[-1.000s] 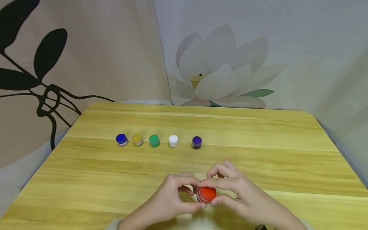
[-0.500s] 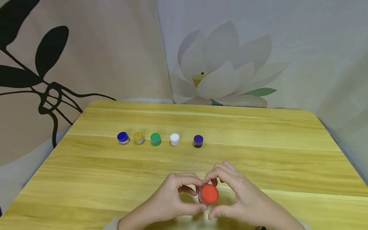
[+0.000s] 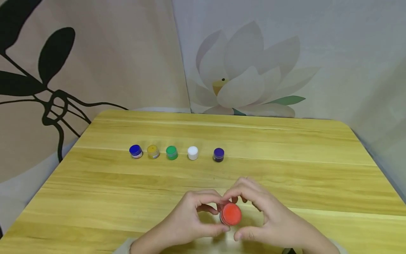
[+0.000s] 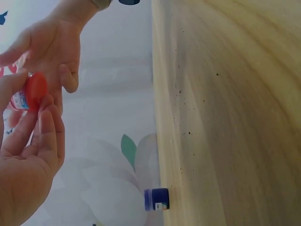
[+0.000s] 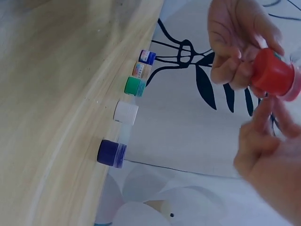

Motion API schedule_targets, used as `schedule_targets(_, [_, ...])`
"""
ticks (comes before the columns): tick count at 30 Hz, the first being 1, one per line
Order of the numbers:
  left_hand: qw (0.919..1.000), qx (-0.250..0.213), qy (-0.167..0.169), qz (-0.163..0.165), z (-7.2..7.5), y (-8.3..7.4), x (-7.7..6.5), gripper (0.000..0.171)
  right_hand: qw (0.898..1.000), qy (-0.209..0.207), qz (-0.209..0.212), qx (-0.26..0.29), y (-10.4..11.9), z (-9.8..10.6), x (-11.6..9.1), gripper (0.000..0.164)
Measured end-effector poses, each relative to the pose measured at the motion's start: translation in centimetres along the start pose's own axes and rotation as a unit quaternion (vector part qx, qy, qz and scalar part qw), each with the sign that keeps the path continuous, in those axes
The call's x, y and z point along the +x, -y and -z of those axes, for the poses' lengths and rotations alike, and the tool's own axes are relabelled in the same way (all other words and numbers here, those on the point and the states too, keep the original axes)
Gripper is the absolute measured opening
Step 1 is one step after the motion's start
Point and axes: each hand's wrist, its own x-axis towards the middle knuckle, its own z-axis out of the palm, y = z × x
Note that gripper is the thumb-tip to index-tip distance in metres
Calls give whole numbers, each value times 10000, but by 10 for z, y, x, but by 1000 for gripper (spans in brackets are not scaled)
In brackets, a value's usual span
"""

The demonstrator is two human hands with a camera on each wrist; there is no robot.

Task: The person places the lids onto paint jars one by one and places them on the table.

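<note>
A small red jar [image 3: 231, 214] is held above the near part of the table, its round red top turned up towards the head view. My left hand [image 3: 193, 218] pinches it from the left between thumb and fingers; the left wrist view shows a printed label on the jar's [image 4: 33, 92] side. On the other side, my right hand [image 3: 269, 218] is arched, its index fingertip at the jar's far edge while the thumb stands apart from it. Whether that fingertip touches the jar or the left fingers is hard to tell. The right hand [image 5: 268, 150] is blurred in the right wrist view.
Farther back on the wooden table [image 3: 285, 165] stands a row of small jars: blue [image 3: 136, 151], yellow [image 3: 153, 151], green [image 3: 172, 152], white [image 3: 192, 153] and, slightly apart, purple [image 3: 219, 155]. Behind the table hangs a printed curtain [image 3: 247, 70].
My right thumb has come away from the red jar and the right index finger has drawn back off its top. The jar's top now faces the head view more fully; the left hand keeps its pinch.
</note>
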Motion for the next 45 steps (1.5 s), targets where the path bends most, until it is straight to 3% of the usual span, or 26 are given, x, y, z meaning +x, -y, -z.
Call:
schedule_targets(4, [9989,-66,9,-473,0,1,1,29,9960,291,139,828,-2,4,-3,51])
schedule_targets(8, [9965,-45,94,-833,-1,2,0,28,9965,-4,34,841,-2,0,-2,46])
schedule_targets(12, [9962,-59,139,-860,-3,2,-1,28,9983,-280,-228,452,0,-5,-1,45])
schedule_targets(20, [9963,-100,197,-833,-3,1,0,28,9974,206,62,693,-1,2,-3,50])
schedule_targets(29, [9952,-76,85,-973,-2,3,1,30,9967,-546,-183,573,3,-11,0,47])
schedule_targets(34, [9949,-130,163,-990,-3,4,0,30,9953,-653,-446,568,4,-14,-1,50])
schedule_targets(37, [9951,-226,193,-939,-4,3,-1,30,9965,-307,-222,739,0,-8,-1,52])
schedule_targets(41, [9952,-410,302,-840,-4,2,-1,29,9925,151,426,1136,-10,3,-2,50])
schedule_targets(45, [9947,-433,372,-857,-4,1,0,29,9908,75,732,1135,-15,5,-2,41])
